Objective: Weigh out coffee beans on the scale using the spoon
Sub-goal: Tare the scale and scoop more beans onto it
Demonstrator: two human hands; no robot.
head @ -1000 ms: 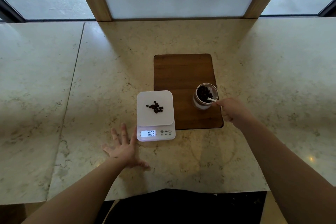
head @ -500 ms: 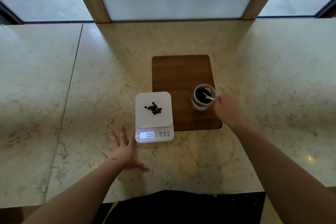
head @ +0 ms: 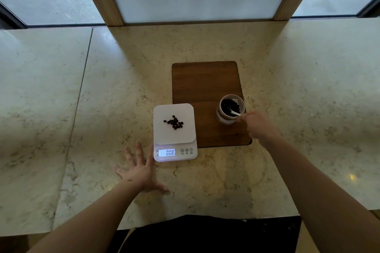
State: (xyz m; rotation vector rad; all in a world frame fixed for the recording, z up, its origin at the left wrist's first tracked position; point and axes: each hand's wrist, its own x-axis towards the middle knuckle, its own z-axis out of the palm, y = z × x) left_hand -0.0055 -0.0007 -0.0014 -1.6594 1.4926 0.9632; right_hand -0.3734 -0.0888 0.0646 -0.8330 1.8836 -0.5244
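The right hand pinches the handle of a white spoon, its bowl down among the coffee beans in the glass jar standing on the wooden board. The left hand lies flat with fingers spread wide on the marble counter, just beside the white digital scale. A small heap of coffee beans sits on its platform, and the display reads 008.

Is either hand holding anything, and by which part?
The right hand pinches the white spoon by its handle end, its bowl down in the jar of beans. The left hand lies flat, empty.
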